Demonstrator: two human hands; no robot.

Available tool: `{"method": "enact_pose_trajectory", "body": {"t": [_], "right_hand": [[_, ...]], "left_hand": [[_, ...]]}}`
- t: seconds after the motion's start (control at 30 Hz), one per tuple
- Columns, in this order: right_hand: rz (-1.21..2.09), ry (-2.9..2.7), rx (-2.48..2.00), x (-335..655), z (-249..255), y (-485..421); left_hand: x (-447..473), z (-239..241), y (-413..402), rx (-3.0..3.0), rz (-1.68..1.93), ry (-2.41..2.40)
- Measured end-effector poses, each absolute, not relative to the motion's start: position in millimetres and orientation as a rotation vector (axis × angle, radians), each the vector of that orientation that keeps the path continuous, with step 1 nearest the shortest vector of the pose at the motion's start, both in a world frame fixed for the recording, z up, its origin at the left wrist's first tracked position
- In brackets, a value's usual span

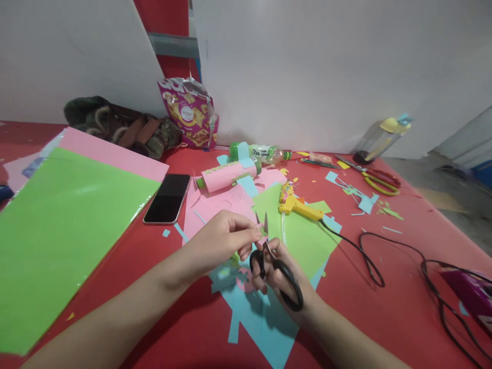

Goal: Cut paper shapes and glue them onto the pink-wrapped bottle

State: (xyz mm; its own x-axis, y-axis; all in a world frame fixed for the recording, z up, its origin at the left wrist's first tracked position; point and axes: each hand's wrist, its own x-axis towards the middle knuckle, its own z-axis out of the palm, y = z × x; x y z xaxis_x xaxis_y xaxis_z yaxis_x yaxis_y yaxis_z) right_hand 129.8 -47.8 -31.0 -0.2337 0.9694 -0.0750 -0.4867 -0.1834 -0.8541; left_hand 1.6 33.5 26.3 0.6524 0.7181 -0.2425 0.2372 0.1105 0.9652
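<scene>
My left hand (230,236) pinches a small pink paper piece (263,238) between thumb and fingers. In my right hand (282,266) is a pair of black-handled scissors (291,287), with fingers through the loops. The blades point away from me and stand slightly apart, right at the pink piece. Beneath both hands lie a blue paper sheet (265,323) and a pink paper cutout (244,280). A green paper sheet (307,256) is just beyond the right hand, with a yellow glue gun (302,207) resting on it.
A phone (167,199) and a pack of coloured paper (77,215) lie to the left. Behind are a pink paper-wrapped roll (230,176), a green bottle (261,152) and a snack bag (190,113). Larger scissors (378,182) and a black cord (371,264) are on the right.
</scene>
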Motion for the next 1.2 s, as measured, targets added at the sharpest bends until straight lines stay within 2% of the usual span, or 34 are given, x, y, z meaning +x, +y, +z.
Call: {"method": "enact_pose_trajectory", "body": {"t": [1.2], "right_hand": [[1.493,-0.925,-0.872,128.1,-34.4,-47.7]], "left_hand": [[10.5,21.7,23.3,1.36,0.526,0.864]]}}
